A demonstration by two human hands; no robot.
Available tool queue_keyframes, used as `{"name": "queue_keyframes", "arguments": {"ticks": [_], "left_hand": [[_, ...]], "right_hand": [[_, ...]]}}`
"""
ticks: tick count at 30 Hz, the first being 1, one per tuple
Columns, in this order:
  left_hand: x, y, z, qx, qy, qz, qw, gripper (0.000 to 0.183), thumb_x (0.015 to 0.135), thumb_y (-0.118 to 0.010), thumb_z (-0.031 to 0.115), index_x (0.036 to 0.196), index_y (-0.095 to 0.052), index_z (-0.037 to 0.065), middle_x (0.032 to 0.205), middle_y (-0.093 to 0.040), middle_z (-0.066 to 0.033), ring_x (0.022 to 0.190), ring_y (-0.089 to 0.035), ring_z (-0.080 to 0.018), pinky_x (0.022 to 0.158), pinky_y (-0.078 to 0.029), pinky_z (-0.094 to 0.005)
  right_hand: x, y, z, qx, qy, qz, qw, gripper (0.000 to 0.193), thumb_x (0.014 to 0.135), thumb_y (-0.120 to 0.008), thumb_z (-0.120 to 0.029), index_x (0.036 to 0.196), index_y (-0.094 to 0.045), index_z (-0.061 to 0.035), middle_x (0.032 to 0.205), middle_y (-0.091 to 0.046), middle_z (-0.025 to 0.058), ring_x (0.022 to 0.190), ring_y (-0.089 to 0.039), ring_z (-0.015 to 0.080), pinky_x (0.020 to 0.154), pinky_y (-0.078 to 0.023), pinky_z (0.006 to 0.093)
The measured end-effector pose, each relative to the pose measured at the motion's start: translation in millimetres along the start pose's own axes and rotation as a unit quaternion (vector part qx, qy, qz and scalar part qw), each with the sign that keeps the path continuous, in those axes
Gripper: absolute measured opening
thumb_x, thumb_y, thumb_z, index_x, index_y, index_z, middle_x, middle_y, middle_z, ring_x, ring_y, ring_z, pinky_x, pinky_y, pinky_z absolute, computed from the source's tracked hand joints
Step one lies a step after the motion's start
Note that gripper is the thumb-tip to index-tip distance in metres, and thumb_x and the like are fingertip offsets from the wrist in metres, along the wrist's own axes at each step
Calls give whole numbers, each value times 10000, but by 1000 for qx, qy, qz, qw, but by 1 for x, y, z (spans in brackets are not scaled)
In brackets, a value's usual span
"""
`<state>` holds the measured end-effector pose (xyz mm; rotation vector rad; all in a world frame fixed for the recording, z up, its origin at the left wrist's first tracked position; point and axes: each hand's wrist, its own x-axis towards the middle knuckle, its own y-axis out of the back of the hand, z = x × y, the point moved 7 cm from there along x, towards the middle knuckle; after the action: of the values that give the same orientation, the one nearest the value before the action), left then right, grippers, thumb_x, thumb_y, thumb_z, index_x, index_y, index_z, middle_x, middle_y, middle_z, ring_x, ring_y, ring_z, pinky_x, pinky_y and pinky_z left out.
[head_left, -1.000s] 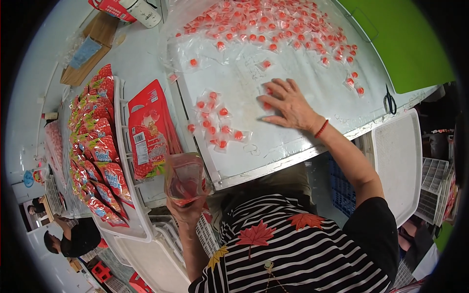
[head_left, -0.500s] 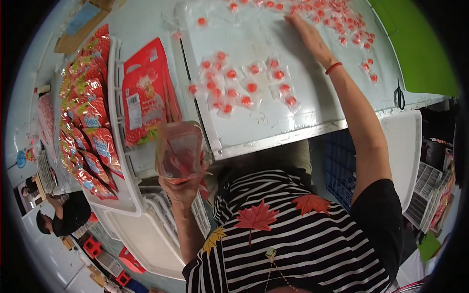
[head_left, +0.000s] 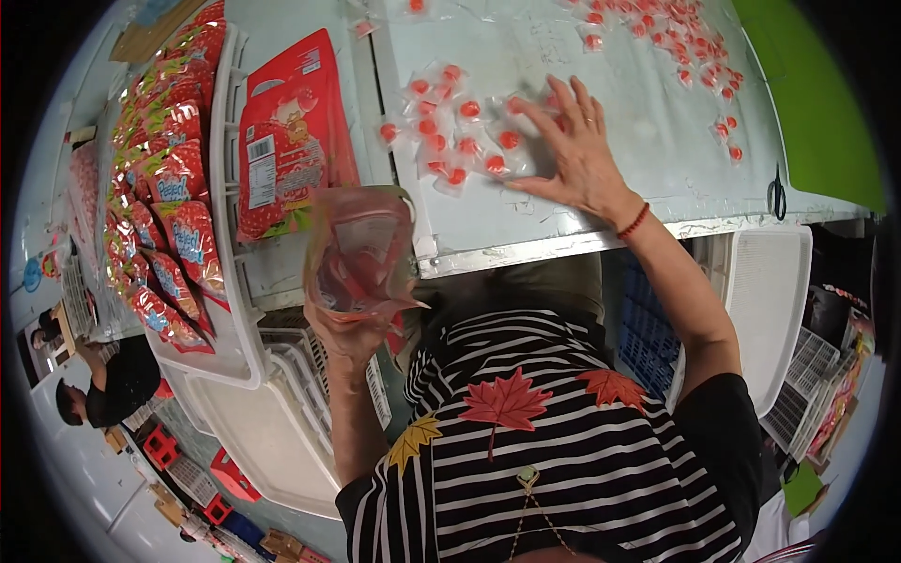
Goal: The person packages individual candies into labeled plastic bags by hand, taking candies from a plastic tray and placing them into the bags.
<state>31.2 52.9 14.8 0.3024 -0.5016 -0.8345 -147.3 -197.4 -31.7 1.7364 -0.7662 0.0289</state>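
My left hand (head_left: 349, 340) grips an open-mouthed plastic pouch (head_left: 361, 246) in front of the table's near edge. Its mouth faces up, showing a pale, shiny inside. Over the white table (head_left: 676, 178) is my right hand (head_left: 589, 167), fingers spread, palm low above the surface. Between its fingertips and the pouch lies a loose cluster of clear-wrapped red candies (head_left: 460, 131). A few of these candies sit right at or under the fingers, partly hidden by them.
Flat red pouches (head_left: 282, 159) are stacked left of the cluster. Beyond them, a white tray (head_left: 242, 319) holds filled red pouches (head_left: 174, 188). More wrapped candies (head_left: 685, 42) spread at the far right. Black scissors (head_left: 776, 195) lie near the right edge. A person (head_left: 117, 380) works far left.
My right hand has come back from the table's far side toward me, spreading its fingers by the candy cluster. The left hand still holds the pouch. The whole view has shifted slightly.
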Motion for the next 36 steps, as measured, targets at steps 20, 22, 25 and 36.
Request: {"name": "queue_keyframes", "arguments": {"ticks": [20,22,25,36], "left_hand": [[14,-16,28,212,-107,3,971,964,522,-870,113,1344,-378,4,1295,-499,-188,1139,-518,-364,972,-417,-418],[12,-19,24,219,-105,4,970,958,525,-861,92,1345,-374,2,1289,-500,-193,1143,-517,-365,974,-418,-416],[11,-24,20,198,-95,-5,976,960,518,-852,72,1346,-371,-2,1285,-506,-193,1163,-508,-365,987,-407,-420],[45,-51,28,200,-146,17,969,926,542,-868,148,1324,-394,4,1251,-514,-186,1128,-506,-370,968,-403,-435]], "right_hand": [[17,-11,-29,-67,57,-104,991,431,844,-628,-350,1217,-553,-149,1320,-446,121,1231,-409,329,1016,-306,546],[11,-11,-25,-47,66,-111,991,426,851,-622,-365,1219,-559,-159,1342,-441,101,1238,-404,332,1019,-296,569],[3,-12,-19,-28,65,-91,993,401,848,-627,-359,1193,-580,-161,1335,-454,102,1241,-401,333,1013,-310,548],[34,-6,9,53,15,103,993,104,790,-658,-131,861,-614,-69,795,-606,76,691,-590,250,602,-489,318]]}}
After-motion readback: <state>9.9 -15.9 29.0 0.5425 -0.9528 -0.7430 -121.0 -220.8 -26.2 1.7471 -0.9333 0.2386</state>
